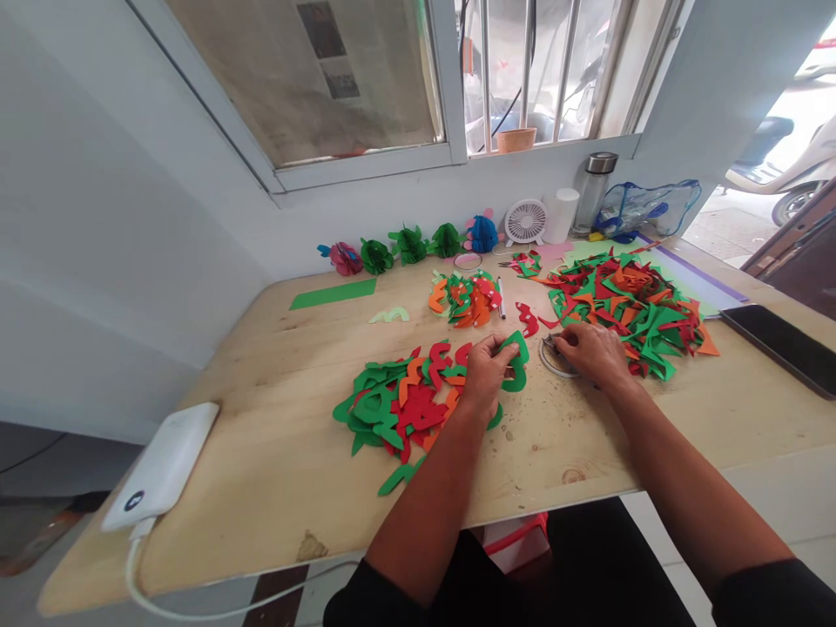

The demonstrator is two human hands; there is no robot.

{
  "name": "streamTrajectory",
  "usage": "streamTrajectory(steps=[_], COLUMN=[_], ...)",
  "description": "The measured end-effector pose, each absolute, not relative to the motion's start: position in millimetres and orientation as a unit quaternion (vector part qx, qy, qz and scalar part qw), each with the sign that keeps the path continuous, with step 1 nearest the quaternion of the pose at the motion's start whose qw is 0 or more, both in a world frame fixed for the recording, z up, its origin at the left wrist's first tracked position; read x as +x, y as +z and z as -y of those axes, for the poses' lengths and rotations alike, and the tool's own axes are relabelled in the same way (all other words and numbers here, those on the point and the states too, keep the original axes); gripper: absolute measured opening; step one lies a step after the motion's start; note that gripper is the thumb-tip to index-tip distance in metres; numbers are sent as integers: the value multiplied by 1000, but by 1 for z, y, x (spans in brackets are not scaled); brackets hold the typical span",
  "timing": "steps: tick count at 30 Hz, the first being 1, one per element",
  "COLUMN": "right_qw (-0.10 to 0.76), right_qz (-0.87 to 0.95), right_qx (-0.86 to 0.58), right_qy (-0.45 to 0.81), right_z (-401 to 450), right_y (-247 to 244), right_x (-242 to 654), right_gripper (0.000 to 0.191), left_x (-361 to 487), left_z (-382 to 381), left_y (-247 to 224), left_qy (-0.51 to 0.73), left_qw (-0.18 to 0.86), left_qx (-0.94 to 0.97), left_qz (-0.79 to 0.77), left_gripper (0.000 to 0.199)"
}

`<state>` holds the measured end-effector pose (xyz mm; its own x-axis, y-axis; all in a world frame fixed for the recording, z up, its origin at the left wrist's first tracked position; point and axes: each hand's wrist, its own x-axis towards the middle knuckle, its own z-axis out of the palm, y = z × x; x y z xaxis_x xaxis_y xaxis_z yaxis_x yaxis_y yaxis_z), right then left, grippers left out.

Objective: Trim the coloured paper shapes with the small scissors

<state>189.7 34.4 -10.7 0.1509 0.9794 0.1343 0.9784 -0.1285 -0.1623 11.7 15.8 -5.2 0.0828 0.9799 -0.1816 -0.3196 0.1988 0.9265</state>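
My left hand is closed on a curved green paper cutout, held above the table with thumb and fingers pinching its edge. To its right, my right hand has its fingers closed at the upper rim of a thin whitish ring, which looks like a nearly used-up roll of tape. A loose heap of green, red and orange paper cutouts lies left of and beneath my left forearm. Just beyond my hands lies a small red cutout.
Right of my hands is a big pile of paper scraps, with a phone beside it. A smaller cutout pile and a pen lie behind. Paper figures, a fan and a bottle line the wall. A power bank sits left.
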Motion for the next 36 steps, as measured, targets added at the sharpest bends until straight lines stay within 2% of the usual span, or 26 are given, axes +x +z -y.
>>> streamTrajectory(steps=[36], right_qw=[100], right_qz=[665], right_qx=[-740], right_qy=[13], right_z=[-36], right_y=[-11], right_x=[193], right_gripper=[26], left_x=[11], left_z=[-17], left_y=[-8], left_qy=[514], left_qw=[638], left_qx=[371], left_qz=[-437], left_gripper=[18])
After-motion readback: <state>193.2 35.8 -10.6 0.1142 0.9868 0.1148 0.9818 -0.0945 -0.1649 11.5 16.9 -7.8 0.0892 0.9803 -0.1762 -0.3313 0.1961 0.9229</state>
